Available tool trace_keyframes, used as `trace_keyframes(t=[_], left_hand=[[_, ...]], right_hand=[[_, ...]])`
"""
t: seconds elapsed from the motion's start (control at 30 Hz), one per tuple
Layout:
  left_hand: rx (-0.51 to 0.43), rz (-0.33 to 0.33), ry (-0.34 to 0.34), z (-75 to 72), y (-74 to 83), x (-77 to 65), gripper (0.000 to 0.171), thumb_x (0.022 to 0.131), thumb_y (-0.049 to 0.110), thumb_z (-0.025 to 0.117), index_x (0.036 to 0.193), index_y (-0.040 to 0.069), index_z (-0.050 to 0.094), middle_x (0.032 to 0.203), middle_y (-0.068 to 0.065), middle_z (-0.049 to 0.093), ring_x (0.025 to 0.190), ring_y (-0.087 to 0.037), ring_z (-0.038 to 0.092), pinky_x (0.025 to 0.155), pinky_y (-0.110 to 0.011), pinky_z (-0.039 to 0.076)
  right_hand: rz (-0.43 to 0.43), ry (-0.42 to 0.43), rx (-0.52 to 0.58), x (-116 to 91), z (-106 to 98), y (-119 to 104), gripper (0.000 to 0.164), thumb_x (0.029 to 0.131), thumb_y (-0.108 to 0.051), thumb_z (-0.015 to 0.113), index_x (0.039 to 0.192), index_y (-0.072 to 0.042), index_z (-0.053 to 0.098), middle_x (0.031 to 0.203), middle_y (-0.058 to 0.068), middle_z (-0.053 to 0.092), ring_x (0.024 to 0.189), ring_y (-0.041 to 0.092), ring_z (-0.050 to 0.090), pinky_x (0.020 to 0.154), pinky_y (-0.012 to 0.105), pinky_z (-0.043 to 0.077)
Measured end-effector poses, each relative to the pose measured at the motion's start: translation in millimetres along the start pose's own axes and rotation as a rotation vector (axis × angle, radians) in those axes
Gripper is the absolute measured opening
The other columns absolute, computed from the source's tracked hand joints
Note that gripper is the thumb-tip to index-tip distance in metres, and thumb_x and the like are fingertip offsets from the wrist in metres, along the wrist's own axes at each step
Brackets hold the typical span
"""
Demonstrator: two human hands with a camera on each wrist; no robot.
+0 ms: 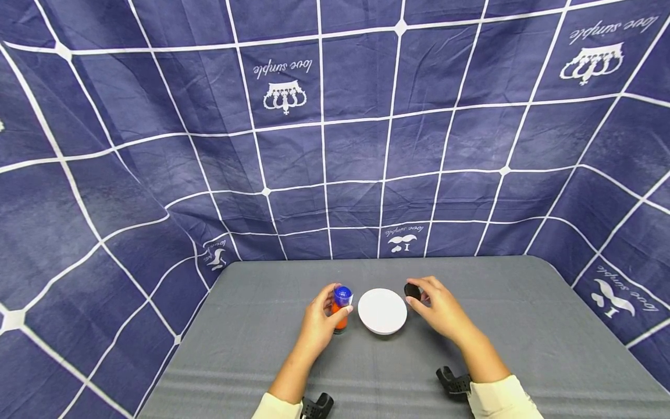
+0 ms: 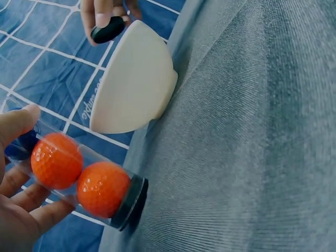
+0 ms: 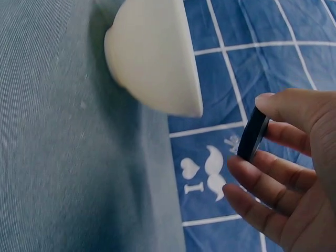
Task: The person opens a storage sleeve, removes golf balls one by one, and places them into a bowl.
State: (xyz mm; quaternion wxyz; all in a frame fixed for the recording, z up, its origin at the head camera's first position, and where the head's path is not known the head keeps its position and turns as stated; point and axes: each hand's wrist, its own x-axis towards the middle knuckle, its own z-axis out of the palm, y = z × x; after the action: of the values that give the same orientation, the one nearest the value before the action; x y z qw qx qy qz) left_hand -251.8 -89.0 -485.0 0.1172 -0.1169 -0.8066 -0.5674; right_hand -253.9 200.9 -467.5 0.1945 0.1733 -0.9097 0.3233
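My left hand (image 1: 317, 322) grips a clear plastic tube (image 2: 71, 195) that stands upright, its black base at or just above the table. Inside are two orange golf balls (image 2: 103, 189) with a blue ball (image 1: 342, 293) on top. Between thumb and fingers, my right hand (image 1: 438, 308) pinches a round black cap (image 3: 253, 134), held on edge to the right of the bowl. A white bowl (image 1: 382, 312) sits upright between the two hands, touched by neither. The head view does not show into it clearly.
The table is covered with grey cloth (image 1: 235, 349). Behind it and at both sides hangs a blue curtain (image 1: 356, 157) with white grid lines and printed motifs. Black wrist devices (image 1: 454, 381) are strapped at both sleeves.
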Motion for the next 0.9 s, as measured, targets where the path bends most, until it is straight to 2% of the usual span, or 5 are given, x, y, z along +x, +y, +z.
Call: trace_keyframes(t=[0.23, 0.43, 0.67, 0.77, 0.9], left_hand=[[-0.031, -0.007, -0.048, -2.2, -8.4, 2.8, 0.055, 0.085, 0.02, 0.082, 0.134, 0.011, 0.06, 0.119, -0.017, 0.071, 0.111, -0.031, 0.068, 0.097, -0.045, 0.056], [-0.076, -0.031, -0.05, -6.4, -18.2, 3.9, 0.055, 0.084, 0.015, 0.082, 0.134, 0.009, 0.062, 0.116, -0.02, 0.072, 0.112, -0.033, 0.069, 0.098, -0.047, 0.055], [-0.109, -0.116, -0.078, -11.0, -21.8, 5.9, 0.055, 0.083, 0.004, 0.08, 0.134, 0.004, 0.06, 0.121, -0.024, 0.069, 0.114, -0.039, 0.068, 0.094, -0.046, 0.057], [-0.136, -0.125, -0.09, -13.4, -22.4, 5.9, 0.053, 0.082, 0.002, 0.08, 0.132, 0.005, 0.061, 0.12, -0.023, 0.07, 0.114, -0.038, 0.068, 0.091, -0.039, 0.058], [-0.174, -0.12, -0.114, -16.8, -25.3, 5.1, 0.054, 0.081, 0.004, 0.081, 0.132, 0.007, 0.062, 0.12, -0.02, 0.07, 0.114, -0.033, 0.068, 0.085, -0.025, 0.055]], right_hand=[[0.084, -0.056, -0.053, -1, -3, 10, 0.039, 0.088, -0.014, 0.075, 0.125, -0.005, 0.068, 0.101, 0.008, 0.062, 0.079, 0.017, 0.054, 0.066, 0.027, 0.042], [0.137, -0.141, -0.098, -3, -1, 17, 0.042, 0.086, -0.016, 0.078, 0.124, -0.002, 0.068, 0.101, 0.009, 0.062, 0.074, 0.012, 0.05, 0.063, 0.026, 0.039], [0.104, -0.179, -0.134, -8, 7, 26, 0.041, 0.08, -0.014, 0.081, 0.117, -0.002, 0.071, 0.102, 0.012, 0.066, 0.077, 0.014, 0.055, 0.07, 0.036, 0.047], [0.091, -0.193, -0.132, -10, 8, 26, 0.041, 0.078, -0.013, 0.082, 0.115, -0.001, 0.071, 0.102, 0.013, 0.067, 0.087, 0.022, 0.062, 0.081, 0.045, 0.052], [0.107, -0.225, -0.133, -11, 11, 27, 0.041, 0.076, -0.015, 0.084, 0.113, 0.0, 0.071, 0.099, 0.012, 0.066, 0.093, 0.028, 0.065, 0.086, 0.049, 0.052]])
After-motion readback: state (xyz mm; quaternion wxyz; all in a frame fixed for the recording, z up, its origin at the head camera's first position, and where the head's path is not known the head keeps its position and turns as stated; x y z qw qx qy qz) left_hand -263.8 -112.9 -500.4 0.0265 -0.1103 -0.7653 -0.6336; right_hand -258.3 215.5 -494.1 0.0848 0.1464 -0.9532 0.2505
